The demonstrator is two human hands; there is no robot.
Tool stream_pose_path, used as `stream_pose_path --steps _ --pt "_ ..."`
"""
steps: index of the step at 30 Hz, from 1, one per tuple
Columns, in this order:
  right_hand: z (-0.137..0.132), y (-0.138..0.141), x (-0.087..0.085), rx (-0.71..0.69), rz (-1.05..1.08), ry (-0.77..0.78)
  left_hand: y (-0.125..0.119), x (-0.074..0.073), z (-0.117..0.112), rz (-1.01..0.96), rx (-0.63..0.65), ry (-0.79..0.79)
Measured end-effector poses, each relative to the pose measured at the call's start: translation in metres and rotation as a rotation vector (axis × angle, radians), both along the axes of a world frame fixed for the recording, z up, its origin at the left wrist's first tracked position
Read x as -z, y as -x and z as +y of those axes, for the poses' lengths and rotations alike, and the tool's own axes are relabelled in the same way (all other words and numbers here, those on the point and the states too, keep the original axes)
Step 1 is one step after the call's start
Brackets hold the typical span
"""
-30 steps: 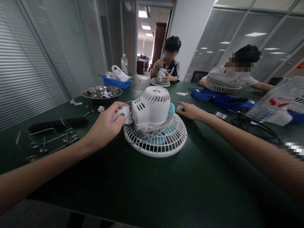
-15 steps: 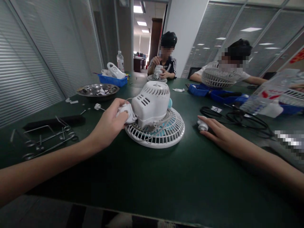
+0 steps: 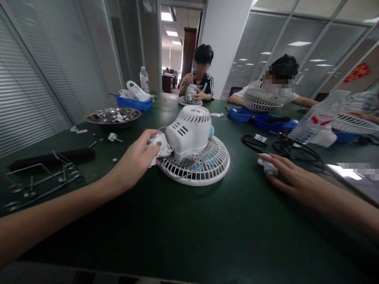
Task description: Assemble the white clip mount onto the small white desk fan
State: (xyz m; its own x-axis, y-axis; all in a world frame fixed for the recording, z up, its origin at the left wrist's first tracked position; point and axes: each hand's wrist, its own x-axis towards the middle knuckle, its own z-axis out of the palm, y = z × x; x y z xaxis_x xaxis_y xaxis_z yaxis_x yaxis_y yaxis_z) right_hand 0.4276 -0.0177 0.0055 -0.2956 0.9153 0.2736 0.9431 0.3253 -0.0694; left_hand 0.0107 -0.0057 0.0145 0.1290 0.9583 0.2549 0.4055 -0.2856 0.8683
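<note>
A small white fan lies face down on the green table, its motor housing up and blue blades showing through the grille. My left hand is closed on a white bracket piece at the fan's left side. My right hand lies on the table to the right of the fan, its fingers resting on a small white knob-like part.
Bent wire frames and a black strip lie at left. A steel bowl and blue tray stand behind. Black cable, blue trays and a plastic bottle are at right. Two other people hold fans across the table.
My right hand has drawn back from beside the fan toward the right and nearer me, bringing the small white part along. The left hand stays on the bracket.
</note>
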Motion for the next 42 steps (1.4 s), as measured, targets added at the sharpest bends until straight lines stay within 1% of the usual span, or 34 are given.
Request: stream_pose_path --steps 3,4,5,6,7,8,10,11,13,15,17,19,20,22,27,33,37,39,42 --pt "-0.01 0.026 -0.014 0.157 -0.306 -0.135 0.007 -0.002 0.004 -0.028 0.035 0.034" --pt "-0.013 0.038 -0.021 0.196 -0.349 -0.26 0.009 -0.002 0.008 -0.062 0.067 0.056" --pt "-0.017 0.052 -0.029 0.175 -0.359 -0.335 0.013 -0.003 0.011 -0.101 0.105 0.08" --pt "-0.02 0.067 -0.037 0.132 -0.345 -0.414 0.016 -0.003 0.015 -0.139 0.143 0.098" --pt "-0.023 0.082 -0.045 0.059 -0.332 -0.422 0.019 -0.003 0.018 -0.168 0.176 0.11" --pt "-0.024 0.098 -0.052 -0.037 -0.278 -0.52 0.022 -0.003 0.02 -0.188 0.2 0.112" --pt "-0.026 0.129 -0.063 -0.198 -0.23 -0.583 0.026 -0.003 0.021 -0.204 0.22 0.086" --pt "-0.025 0.144 -0.065 -0.275 -0.233 -0.6 0.027 -0.003 0.019 -0.204 0.229 0.068" --pt "-0.022 0.171 -0.06 -0.403 -0.215 -0.643 0.027 -0.005 0.014 -0.199 0.273 0.047" --pt "-0.018 0.192 -0.045 -0.547 -0.19 -0.659 0.025 -0.006 0.008 -0.18 0.342 0.06" --pt "-0.013 0.204 -0.026 -0.661 -0.137 -0.656 0.022 -0.007 0.004 -0.178 0.392 0.088" --pt "-0.01 0.206 -0.01 -0.711 -0.089 -0.638 0.021 -0.007 0.004 -0.214 0.413 0.118" --pt "-0.009 0.204 -0.005 -0.719 -0.073 -0.621 0.021 -0.007 0.005 -0.244 0.421 0.134" --pt "-0.009 0.198 -0.001 -0.717 -0.052 -0.585 0.023 -0.008 0.01 -0.288 0.446 0.195" --pt "-0.01 0.19 -0.004 -0.732 -0.013 -0.566 0.032 -0.011 0.019 -0.275 0.559 0.405" --pt "-0.011 0.19 -0.003 -0.712 -0.013 -0.529 0.03 -0.009 0.014 -0.269 0.603 0.492" --pt "-0.012 0.186 -0.002 -0.72 0.027 -0.521 0.025 -0.005 0.011 -0.289 0.631 0.594" --pt "-0.012 0.183 -0.001 -0.733 0.042 -0.488 0.021 -0.003 0.009 -0.303 0.641 0.639" --pt "-0.013 0.178 0.002 -0.702 0.179 -0.431 0.012 -0.002 0.003 -0.296 0.674 0.623"
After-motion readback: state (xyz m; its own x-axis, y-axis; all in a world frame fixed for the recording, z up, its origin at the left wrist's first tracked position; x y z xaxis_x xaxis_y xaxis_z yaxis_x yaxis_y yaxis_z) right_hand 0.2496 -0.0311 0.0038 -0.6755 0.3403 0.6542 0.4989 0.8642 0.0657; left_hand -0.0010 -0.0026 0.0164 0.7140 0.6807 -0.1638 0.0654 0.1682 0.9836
